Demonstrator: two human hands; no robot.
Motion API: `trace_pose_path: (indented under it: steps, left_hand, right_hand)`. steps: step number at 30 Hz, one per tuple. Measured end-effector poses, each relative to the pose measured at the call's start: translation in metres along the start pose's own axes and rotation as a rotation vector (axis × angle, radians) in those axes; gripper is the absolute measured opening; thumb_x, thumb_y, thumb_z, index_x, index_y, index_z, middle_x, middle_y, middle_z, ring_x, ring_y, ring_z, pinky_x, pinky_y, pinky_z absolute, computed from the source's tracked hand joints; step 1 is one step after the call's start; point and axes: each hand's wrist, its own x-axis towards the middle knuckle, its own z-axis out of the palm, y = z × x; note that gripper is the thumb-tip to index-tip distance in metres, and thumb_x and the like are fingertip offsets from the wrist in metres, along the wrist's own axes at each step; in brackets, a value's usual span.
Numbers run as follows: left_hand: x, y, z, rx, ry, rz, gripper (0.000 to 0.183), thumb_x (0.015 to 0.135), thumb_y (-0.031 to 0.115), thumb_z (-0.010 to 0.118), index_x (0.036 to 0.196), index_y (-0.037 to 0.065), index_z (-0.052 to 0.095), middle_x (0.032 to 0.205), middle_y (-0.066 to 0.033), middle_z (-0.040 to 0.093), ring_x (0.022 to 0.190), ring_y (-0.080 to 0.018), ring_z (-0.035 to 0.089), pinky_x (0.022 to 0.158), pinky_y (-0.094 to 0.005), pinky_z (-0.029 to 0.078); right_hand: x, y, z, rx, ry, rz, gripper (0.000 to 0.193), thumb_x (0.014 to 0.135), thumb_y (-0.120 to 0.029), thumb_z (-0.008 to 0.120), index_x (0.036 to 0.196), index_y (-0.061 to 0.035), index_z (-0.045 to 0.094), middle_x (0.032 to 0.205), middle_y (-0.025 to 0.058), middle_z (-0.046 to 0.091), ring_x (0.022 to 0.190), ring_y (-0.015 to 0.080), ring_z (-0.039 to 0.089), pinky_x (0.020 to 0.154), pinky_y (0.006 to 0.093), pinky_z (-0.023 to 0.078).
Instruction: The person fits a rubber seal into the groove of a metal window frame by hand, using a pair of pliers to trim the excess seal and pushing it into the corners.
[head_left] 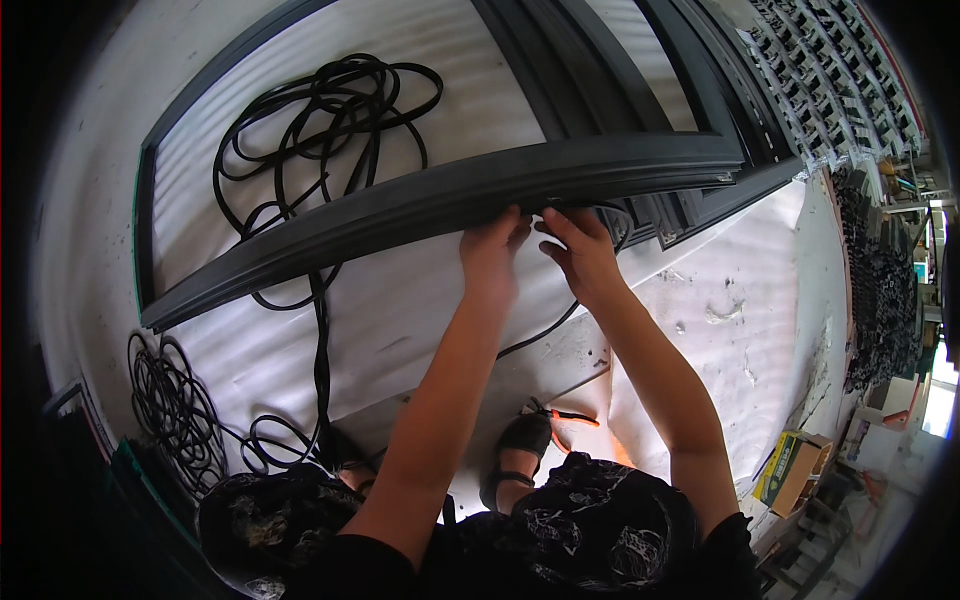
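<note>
While white sheeting lies near stacked silvery parts, hands touch a dark frame, grip unclear.

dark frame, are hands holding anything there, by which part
Cannot be told: left hand and right hand are at the near edge of the dark frame, any grip hidden.

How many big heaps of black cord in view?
2. The upper heap shows inside the dark frame's opening, toward the left; the lower heap lies outside the frame, at the picture's lower left. Loose strands aren't counted; more may be hidden.
</note>
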Motion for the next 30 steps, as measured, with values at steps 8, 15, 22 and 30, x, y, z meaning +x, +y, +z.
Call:
trace_pose_path:
  steps: [8,15,22,30]
  left_hand:
    - [-0.020,0.021,-0.015,-0.050,0.040,-0.069,0.026,0.084,0.015,0.065,0.106,0.004,0.054,0.104,-0.0103,0.060,0.102,-0.0229,0.057,0.095,-0.0373,0.044]
    - [-0.006,0.026,-0.045,-0.002,0.122,0.104,0.018,0.084,0.017,0.065,0.095,0.005,0.058,0.090,-0.0085,0.065,0.092,-0.0197,0.061,0.087,-0.0350,0.047]
    - [-0.019,0.040,-0.038,0.003,0.106,0.000,0.026,0.084,0.025,0.066,0.097,0.003,0.059,0.087,-0.0086,0.066,0.088,-0.0190,0.062,0.082,-0.0318,0.047]
    - [-0.047,0.060,-0.036,0.525,0.060,-0.025,0.031,0.089,0.031,0.060,0.097,0.001,0.061,0.090,-0.0092,0.067,0.084,-0.0167,0.063,0.075,-0.0288,0.046]
  right_hand:
    - [0.021,0.022,0.010,0.166,0.066,-0.212,0.012,0.081,-0.007,0.065,0.089,-0.0068,0.057,0.078,0.0009,0.058,0.065,0.0093,0.051,0.057,0.0232,0.041]
    - [0.003,0.023,0.040,0.109,0.038,-0.051,0.020,0.079,-0.005,0.067,0.097,-0.0073,0.058,0.087,0.0005,0.060,0.073,0.0102,0.054,0.061,0.0244,0.043]
    - [0.018,0.038,0.039,0.123,-0.034,-0.058,0.021,0.076,-0.005,0.070,0.093,-0.0061,0.058,0.081,0.0017,0.060,0.070,0.0118,0.055,0.061,0.0246,0.043]
    - [0.010,0.020,0.002,0.189,-0.009,0.000,0.036,0.079,-0.014,0.069,0.110,-0.0084,0.052,0.103,0.0037,0.057,0.094,0.0174,0.054,0.079,0.0351,0.043]
